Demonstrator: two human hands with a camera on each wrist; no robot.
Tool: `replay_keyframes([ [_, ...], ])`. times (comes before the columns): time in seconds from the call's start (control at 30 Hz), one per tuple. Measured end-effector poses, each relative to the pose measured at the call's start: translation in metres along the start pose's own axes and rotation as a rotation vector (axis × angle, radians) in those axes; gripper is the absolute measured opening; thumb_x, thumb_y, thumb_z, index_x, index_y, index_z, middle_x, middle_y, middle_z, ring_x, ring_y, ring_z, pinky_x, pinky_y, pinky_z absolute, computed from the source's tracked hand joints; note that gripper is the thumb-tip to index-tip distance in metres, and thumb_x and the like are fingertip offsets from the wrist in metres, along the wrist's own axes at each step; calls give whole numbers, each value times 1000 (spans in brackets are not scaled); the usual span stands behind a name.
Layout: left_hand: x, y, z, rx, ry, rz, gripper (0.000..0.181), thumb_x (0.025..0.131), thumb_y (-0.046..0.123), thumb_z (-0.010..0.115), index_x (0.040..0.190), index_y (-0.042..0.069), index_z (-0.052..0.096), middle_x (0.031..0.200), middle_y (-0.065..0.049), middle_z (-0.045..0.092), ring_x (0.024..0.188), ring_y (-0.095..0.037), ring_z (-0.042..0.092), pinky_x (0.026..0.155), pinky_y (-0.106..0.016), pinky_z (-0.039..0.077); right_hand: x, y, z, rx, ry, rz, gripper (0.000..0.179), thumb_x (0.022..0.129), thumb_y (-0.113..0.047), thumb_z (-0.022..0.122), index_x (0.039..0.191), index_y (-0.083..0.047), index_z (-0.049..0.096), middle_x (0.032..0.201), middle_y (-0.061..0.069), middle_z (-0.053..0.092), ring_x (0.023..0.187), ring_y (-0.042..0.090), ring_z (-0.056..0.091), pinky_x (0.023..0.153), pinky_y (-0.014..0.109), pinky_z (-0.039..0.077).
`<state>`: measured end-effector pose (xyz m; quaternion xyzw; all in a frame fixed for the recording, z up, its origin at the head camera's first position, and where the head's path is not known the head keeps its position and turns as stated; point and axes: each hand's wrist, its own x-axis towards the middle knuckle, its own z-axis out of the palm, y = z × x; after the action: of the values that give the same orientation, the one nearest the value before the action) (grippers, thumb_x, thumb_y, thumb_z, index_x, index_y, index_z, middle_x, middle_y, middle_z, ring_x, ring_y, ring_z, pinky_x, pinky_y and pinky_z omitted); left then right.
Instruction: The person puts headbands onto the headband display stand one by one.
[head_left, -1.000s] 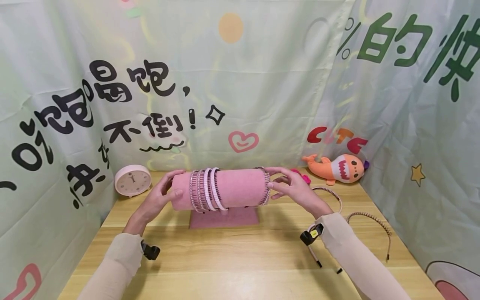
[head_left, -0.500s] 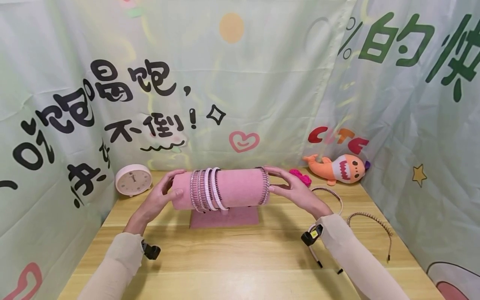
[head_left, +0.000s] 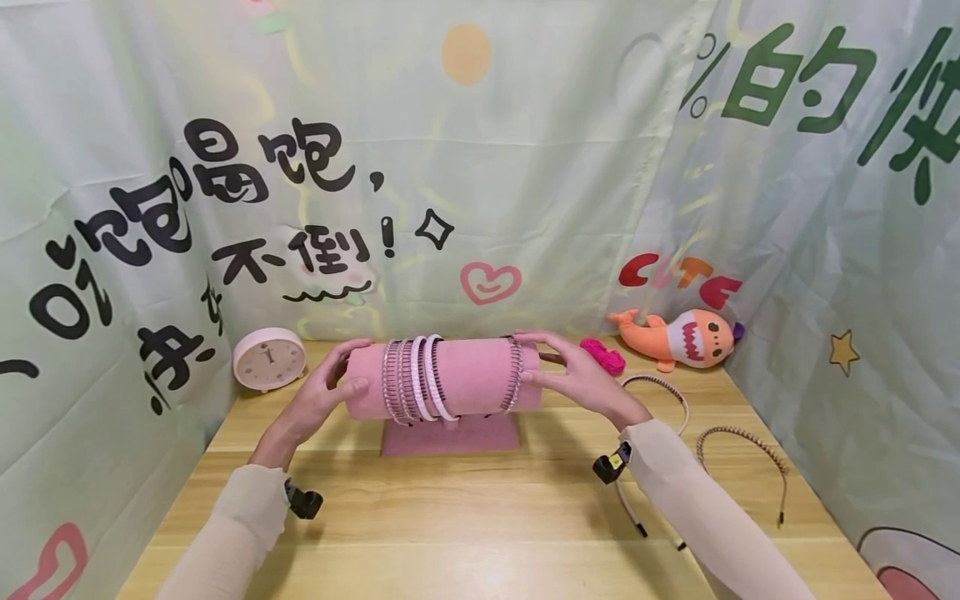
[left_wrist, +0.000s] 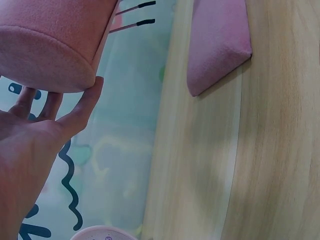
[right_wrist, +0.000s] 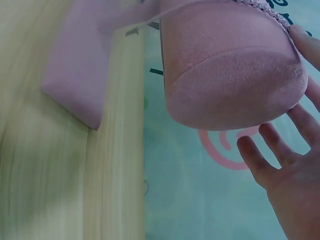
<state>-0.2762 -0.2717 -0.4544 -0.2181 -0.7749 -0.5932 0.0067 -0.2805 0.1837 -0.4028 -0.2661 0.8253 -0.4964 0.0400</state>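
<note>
Steadying the left end of the pink roll (head_left: 480,375) with the left hand (head_left: 321,390), thumb at the front, fingers curved behind. Spanning the roll's right end in a wide grip with the right hand (head_left: 583,375), holding the beaded headband (head_left: 515,375) between thumb in front and index finger at the top. Touching its beaded edge with a fingertip in the right wrist view, with at least one other finger apart from the roll's end. Has just slid this headband inward, leaving a bare pink strip beyond. Probably means a safer seat on the roll, though well apart from the row of bands (head_left: 420,379) near the left. Cannot tell the firmness of either hold. Leaves two loose headbands (head_left: 738,430) lying on the worktop (head_left: 450,525).
</note>
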Motion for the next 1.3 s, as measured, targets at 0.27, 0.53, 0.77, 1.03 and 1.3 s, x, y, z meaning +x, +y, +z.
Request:
replay_keyframes([
  [0.27,-1,3,1,-6,0,3,61,108,11,62,165,15,41,164,-11,45,146,-13,45,111,-20,45,12,-5,6,-45,-9,-20,57,98,-44,82,151,-37,61,159,-10,58,152,23,49,126,63,37],
  [0.53,0,2,0,-6,0,-7,62,107,10,62,165,16,40,165,-11,45,146,-16,45,112,-24,44,21,-7,14,-104,-3,-51,51,98,-45,82,146,-41,65,156,-14,60,149,21,51,123,62,39],
  [0.77,0,3,0,-8,3,-11,62,107,10,63,165,16,41,164,-11,45,145,-18,47,112,-24,45,28,-16,19,-169,-5,-60,52,96,-51,82,145,-43,66,154,-16,61,152,22,47,125,63,35],
  [1.03,0,4,1,-11,4,-9,62,106,10,63,164,15,41,163,-9,46,144,-17,47,111,-24,46,33,-21,22,-227,-1,-43,53,95,-55,82,145,-44,67,153,-17,62,151,21,47,124,62,38],
  [1.3,0,5,1,-4,6,-6,63,106,10,63,165,15,41,163,-8,46,145,-17,47,112,-25,45,36,-25,26,-258,-10,-54,54,97,-51,80,148,-39,67,153,-12,63,147,23,50,121,63,41],
])
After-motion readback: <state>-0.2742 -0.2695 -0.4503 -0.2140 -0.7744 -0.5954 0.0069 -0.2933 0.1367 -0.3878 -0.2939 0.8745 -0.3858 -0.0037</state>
